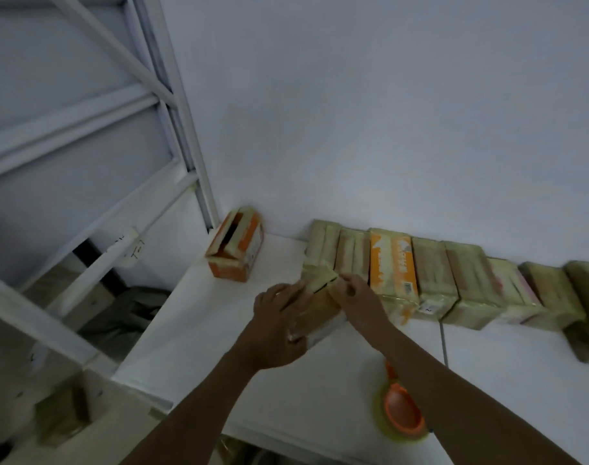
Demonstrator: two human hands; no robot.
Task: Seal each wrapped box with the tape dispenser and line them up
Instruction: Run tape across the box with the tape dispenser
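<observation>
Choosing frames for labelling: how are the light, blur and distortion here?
Head view: dim, bluish light; motion blur softens the left hand, right hand and the box they hold; wide-angle distortion tilts the shelf frame; the tape dispenser is soft, partly behind the right forearm.

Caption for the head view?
Left hand and right hand hold a yellowish wrapped box beside the wall-side row of boxes; orange tape dispenser lies nearby.

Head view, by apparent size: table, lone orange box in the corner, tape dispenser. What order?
1. Table, by far the largest.
2-3. Orange box and tape dispenser look alike. The dispenser is nearer and partly hidden, so they stay unranked.
</observation>
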